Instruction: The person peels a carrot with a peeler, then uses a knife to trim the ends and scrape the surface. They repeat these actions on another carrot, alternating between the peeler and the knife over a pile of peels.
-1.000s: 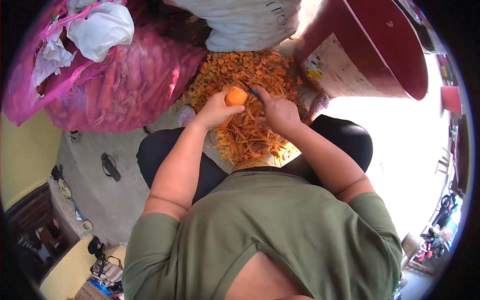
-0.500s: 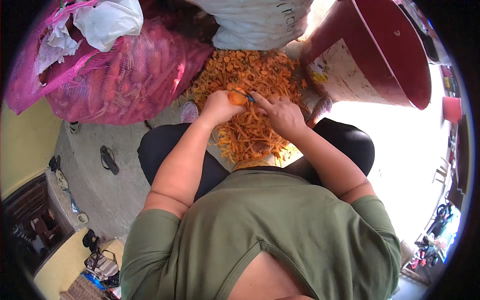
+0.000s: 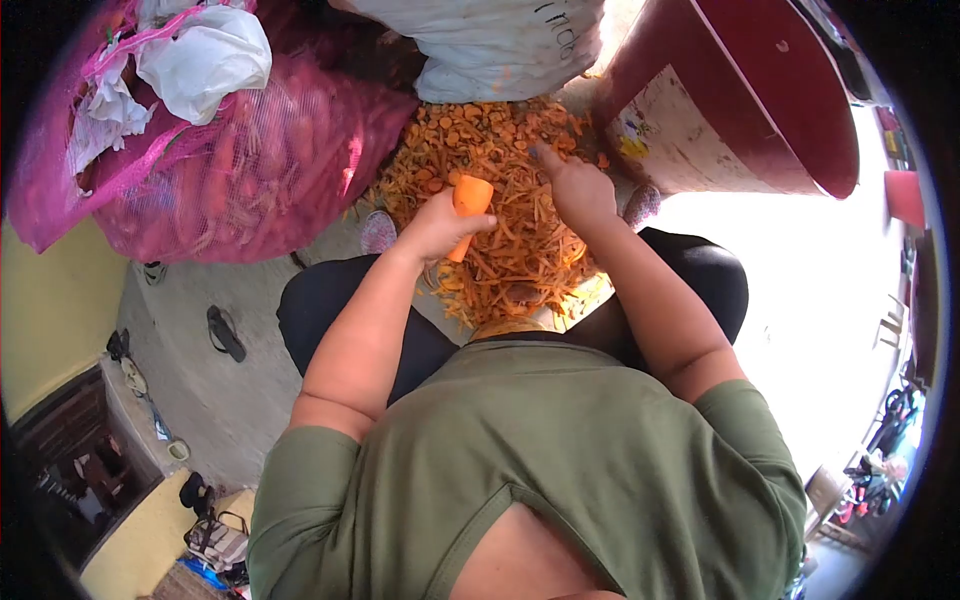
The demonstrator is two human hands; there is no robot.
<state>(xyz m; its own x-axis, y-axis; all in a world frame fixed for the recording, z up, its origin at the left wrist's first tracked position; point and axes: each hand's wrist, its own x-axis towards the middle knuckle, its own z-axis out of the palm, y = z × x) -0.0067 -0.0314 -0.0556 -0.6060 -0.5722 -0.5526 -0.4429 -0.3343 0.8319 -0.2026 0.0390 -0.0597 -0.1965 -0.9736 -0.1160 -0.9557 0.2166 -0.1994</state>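
Observation:
My left hand (image 3: 432, 228) grips a peeled orange carrot (image 3: 468, 205), held upright over my lap. My right hand (image 3: 578, 188) is closed and stretched forward past the carrot, above the heap of carrot peelings and cut ends (image 3: 480, 140). A small greyish tip, which looks like the peeler (image 3: 537, 152), pokes out of the fist; the rest of the tool is hidden. The two hands are apart, with the right one further from me.
A pink mesh sack of carrots (image 3: 240, 170) lies at the left with white bags (image 3: 200, 55) on top. A white sack (image 3: 490, 40) stands behind the heap and a large red tub (image 3: 760, 100) at the right. A sandal (image 3: 222, 333) lies on the concrete floor.
My right hand has swept forward off the carrot towards the heap. The carrot has tipped more upright in my left hand.

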